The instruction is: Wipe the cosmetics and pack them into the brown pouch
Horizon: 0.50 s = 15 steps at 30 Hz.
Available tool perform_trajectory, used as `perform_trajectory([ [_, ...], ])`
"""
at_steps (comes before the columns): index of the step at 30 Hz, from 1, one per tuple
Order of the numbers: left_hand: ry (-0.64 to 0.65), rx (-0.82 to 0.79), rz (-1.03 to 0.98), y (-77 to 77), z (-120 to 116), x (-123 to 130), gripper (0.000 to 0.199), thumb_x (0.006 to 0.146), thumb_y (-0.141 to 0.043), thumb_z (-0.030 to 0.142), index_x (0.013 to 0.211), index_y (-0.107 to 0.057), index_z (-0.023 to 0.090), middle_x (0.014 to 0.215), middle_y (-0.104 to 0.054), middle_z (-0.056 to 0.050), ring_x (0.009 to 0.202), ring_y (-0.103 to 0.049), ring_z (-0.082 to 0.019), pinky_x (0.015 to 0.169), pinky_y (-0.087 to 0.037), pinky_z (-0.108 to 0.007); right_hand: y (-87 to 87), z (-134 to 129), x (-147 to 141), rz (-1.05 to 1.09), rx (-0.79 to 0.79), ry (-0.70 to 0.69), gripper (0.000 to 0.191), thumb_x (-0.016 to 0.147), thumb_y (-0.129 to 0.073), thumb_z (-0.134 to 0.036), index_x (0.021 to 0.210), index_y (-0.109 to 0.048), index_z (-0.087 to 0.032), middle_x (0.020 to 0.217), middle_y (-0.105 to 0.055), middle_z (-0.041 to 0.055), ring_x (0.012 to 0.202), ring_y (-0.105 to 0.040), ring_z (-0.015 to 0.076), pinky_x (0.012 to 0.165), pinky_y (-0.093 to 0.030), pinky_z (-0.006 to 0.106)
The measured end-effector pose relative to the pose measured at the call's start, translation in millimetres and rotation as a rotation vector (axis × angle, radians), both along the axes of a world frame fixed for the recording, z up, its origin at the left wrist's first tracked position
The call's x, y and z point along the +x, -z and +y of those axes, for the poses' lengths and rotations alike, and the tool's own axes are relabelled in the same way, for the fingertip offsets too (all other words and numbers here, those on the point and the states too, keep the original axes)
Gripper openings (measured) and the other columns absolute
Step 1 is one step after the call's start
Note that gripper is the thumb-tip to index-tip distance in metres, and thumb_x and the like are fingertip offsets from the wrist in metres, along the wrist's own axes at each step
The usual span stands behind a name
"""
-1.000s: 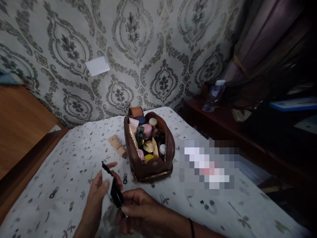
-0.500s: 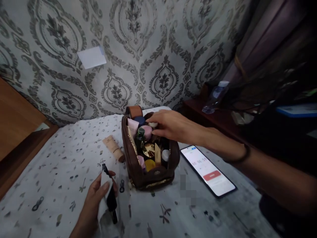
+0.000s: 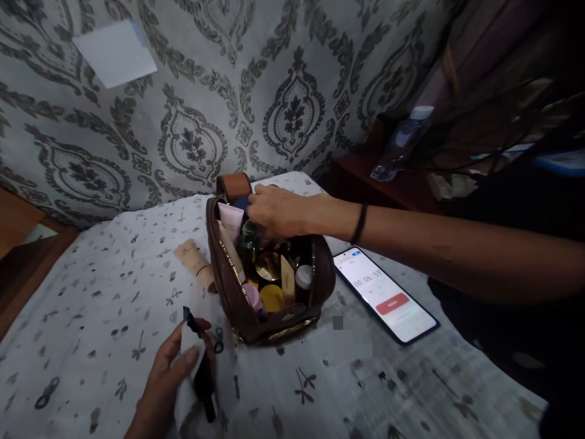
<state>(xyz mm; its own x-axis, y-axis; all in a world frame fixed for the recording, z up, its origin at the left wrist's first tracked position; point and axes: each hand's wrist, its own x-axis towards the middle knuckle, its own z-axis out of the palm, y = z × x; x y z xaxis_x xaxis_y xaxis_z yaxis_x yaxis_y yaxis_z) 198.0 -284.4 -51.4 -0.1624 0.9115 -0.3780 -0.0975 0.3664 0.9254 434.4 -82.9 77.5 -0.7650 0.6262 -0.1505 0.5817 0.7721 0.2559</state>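
Observation:
My left hand (image 3: 170, 369), at the lower left, is closed around a slim black cosmetic item (image 3: 204, 383) and a white cloth or wipe (image 3: 185, 378) lying against it. My right hand (image 3: 283, 210) reaches into the far part of an open brown toiletry bag (image 3: 223, 283), fingers curled down with their tips hidden. Inside the bag stand a pink tube (image 3: 231, 218), a dark green bottle (image 3: 248, 241), a round gold compact (image 3: 267, 266), a yellow lid (image 3: 272, 299) and a white-lidded jar (image 3: 304, 276). A beige tube (image 3: 194, 263) lies left of the bag.
Right of the bag lies a phone (image 3: 388, 299) with a running timer. A clear bottle (image 3: 402, 146) rests on the dark red ledge (image 3: 351, 174) behind. The patterned sheet (image 3: 256, 390) meets a patterned wall (image 3: 192, 134) bearing a white card (image 3: 116, 53).
My right hand has gone deeper into the bag and now covers the pink jar. My left hand keeps its hold on the black item and cloth. The view has shifted slightly.

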Motion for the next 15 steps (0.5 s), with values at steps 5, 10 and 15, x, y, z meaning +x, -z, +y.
perform_trajectory([
  [5, 0.019, 0.022, 0.022, 2.9, 0.8, -1.3, 0.061, 0.062, -0.083, 0.059, 0.106, -0.067, 0.018, 0.069, -0.069, -0.002, 0.063, -0.063, -0.02, 0.057, -0.047, -0.026, 4.3, 2.4, -1.4, 0.065, -0.052, 0.043, 0.031, 0.085, -0.067, -0.026, 0.11, -0.069, -0.008, 0.097, -0.073, 0.0132, 0.089, -0.064, 0.0247, 0.071, -0.037, 0.032],
  [10, 0.008, 0.039, 0.025, 4.9, 1.3, -1.0, 0.06, 0.061, -0.084, 0.058, 0.103, -0.069, 0.018, 0.073, -0.069, -0.003, 0.068, -0.064, -0.021, 0.06, -0.047, -0.027, -8.0, -0.1, 5.4, 0.117, -0.097, 0.07, 0.02, 0.085, -0.066, -0.027, 0.095, -0.071, -0.011, 0.096, -0.071, 0.0126, 0.092, -0.062, 0.0252, 0.076, -0.037, 0.032],
  [15, -0.007, 0.024, 0.028, 4.0, 0.9, -0.2, 0.061, 0.06, -0.085, 0.057, 0.105, -0.07, 0.018, 0.08, -0.072, -0.004, 0.07, -0.065, -0.021, 0.063, -0.049, -0.027, -33.4, -15.2, 30.7, 0.391, -0.047, 0.069, 0.021, 0.093, -0.053, -0.028, 0.082, -0.066, -0.015, 0.086, -0.064, 0.009, 0.08, -0.055, 0.0209, 0.069, -0.032, 0.032],
])
